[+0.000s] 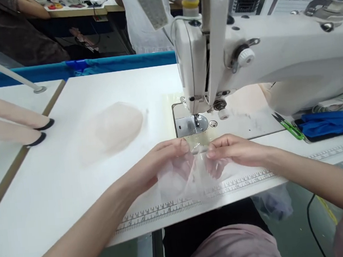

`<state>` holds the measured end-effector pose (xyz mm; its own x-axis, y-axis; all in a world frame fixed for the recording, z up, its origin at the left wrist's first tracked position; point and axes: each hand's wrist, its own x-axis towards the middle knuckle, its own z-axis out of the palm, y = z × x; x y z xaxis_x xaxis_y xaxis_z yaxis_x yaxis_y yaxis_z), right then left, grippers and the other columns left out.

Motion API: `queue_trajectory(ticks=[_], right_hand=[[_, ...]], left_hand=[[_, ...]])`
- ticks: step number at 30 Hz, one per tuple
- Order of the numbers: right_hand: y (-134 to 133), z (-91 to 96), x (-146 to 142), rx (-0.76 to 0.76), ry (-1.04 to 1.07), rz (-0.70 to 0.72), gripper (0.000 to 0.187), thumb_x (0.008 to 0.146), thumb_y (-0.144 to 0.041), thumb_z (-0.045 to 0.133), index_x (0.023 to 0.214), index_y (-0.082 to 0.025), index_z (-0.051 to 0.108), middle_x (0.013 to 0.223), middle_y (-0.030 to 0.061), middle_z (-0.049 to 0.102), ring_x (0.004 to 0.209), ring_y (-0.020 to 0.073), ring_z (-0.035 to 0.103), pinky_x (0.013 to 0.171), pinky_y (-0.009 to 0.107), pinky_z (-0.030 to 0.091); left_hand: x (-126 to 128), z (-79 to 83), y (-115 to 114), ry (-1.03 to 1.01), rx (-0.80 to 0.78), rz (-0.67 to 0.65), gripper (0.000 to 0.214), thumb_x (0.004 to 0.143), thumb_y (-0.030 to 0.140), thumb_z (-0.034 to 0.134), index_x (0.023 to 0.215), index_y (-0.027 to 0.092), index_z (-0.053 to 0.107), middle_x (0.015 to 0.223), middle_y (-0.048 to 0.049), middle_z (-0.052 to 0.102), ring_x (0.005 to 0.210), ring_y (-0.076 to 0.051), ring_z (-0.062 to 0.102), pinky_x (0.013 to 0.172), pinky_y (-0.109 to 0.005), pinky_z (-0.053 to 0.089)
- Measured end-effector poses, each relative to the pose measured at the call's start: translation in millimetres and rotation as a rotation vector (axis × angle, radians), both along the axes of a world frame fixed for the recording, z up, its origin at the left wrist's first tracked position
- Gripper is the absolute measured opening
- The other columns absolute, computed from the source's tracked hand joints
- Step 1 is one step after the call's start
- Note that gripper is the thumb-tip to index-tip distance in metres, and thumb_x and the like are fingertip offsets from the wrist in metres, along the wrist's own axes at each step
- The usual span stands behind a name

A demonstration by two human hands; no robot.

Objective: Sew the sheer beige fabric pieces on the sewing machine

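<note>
1. Head view: the left hand [165, 161] lies on the white table [58, 174] with its fingers curled in, pinching the left edge of a sheer pale fabric piece [191, 180].
2. The right hand [236, 151] is curled the same way and grips the fabric's right edge, so the 2 hands hold it between them with their fingertips close together.
3. The fabric piece lies just in front of the needle plate [189, 126] of the white sewing machine [273, 51], reaching down over the printed ruler strip [155, 214] at the table's near edge.
4. A loose heap of the same sheer material [111, 125] rests to the left of the machine, well apart from the hands.
5. Green snips [290, 128] and a blue cloth [330, 124] lie under the machine arm on the right.
6. On the neighbouring surface at left lie 2 pale stockings with black toes [14, 120].
</note>
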<state>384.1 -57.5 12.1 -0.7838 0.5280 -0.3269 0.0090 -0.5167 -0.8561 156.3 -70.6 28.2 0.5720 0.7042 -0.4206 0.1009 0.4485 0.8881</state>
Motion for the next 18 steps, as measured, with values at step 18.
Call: queue_trajectory(ticks=[18], right_hand=[[27,15.3,5,0.646,-0.462,-0.007,0.012,0.083,-0.028,0.063,0.086,-0.017,0.067,0.074,-0.0034,0.067,0.039,0.0021,0.045,0.039,0.018,0.035]], left_hand=[[29,-8.0,16,0.536,0.754,-0.034,0.023,0.087,0.037,0.058,0.072,0.020,0.060,0.043,0.0094,0.036,0.038,-0.007,0.031,0.039,-0.020,0.024]])
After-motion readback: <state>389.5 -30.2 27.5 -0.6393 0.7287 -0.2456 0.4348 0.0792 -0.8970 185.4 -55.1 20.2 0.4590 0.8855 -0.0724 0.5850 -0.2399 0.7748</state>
